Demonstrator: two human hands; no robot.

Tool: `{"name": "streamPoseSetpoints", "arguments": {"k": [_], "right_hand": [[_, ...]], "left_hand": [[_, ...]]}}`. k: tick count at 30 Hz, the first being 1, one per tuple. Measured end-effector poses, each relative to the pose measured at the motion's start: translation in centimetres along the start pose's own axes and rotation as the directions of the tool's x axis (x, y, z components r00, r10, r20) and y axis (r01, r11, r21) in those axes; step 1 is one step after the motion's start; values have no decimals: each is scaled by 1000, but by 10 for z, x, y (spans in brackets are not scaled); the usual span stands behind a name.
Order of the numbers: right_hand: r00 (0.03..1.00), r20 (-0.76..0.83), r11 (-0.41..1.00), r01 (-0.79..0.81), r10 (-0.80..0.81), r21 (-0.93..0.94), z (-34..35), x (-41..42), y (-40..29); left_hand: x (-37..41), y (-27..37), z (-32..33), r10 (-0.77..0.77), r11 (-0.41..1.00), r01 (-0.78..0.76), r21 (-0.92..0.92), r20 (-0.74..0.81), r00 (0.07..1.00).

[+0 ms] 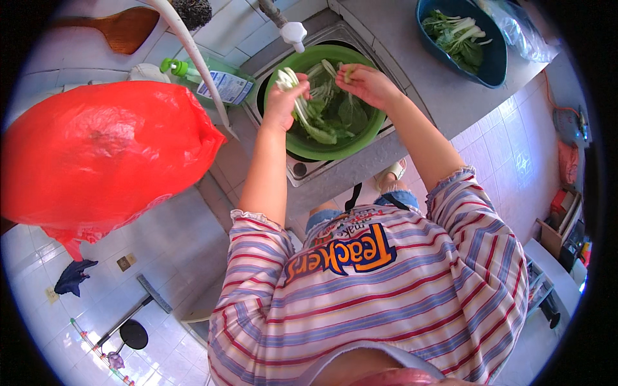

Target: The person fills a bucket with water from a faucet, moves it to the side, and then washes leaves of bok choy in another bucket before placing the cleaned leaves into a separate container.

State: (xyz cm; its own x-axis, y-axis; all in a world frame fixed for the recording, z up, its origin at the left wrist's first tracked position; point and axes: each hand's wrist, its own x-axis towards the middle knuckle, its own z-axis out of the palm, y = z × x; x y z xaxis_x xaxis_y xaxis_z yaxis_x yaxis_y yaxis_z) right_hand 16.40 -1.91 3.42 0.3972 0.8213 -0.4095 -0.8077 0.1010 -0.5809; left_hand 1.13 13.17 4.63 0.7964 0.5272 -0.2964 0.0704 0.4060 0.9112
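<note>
My left hand [284,103] grips a bunch of leafy greens [309,118], white stems up by the thumb and leaves trailing down into the basin. Across from it, the fingers of my right hand [369,84] are bent together around a small yellowish-green plant piece [348,74], partly hidden by the fingers. Both hands are over a round green plastic basin [333,153], which holds water and more greens [352,112] under and beside my right hand. The basin sits in a stainless-steel sink [299,176].
A white tap [293,34] projects above the basin's far rim. Left of it are a pale hose [212,87], a green pump bottle [224,87] and a bulging red plastic bag [106,154]. On the right counter, a blue basket [492,72] holds greens beside a clear plastic bag [524,31].
</note>
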Motion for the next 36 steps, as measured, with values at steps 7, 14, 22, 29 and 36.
{"name": "streamPoseSetpoints", "arguments": {"k": [7,14,22,29,36], "right_hand": [[935,246,526,348,-256,-776,65,-27,-7],[696,511,55,616,-504,-786,123,-26,-5],[690,407,191,616,-599,-764,109,-21,-5],[706,-6,544,540,-708,-643,82,-57,-144],[482,-357,592,542,-800,-596,0,-87,-317]], "left_hand": [[-8,54,4,92,959,-69,-273,73,993],[-24,85,44,204,974,-188,-128,126,971],[-48,95,68,212,977,-200,-73,250,945],[-64,107,59,328,943,-328,-57,-21,945],[-70,66,7,122,962,-162,-220,-183,975]]}}
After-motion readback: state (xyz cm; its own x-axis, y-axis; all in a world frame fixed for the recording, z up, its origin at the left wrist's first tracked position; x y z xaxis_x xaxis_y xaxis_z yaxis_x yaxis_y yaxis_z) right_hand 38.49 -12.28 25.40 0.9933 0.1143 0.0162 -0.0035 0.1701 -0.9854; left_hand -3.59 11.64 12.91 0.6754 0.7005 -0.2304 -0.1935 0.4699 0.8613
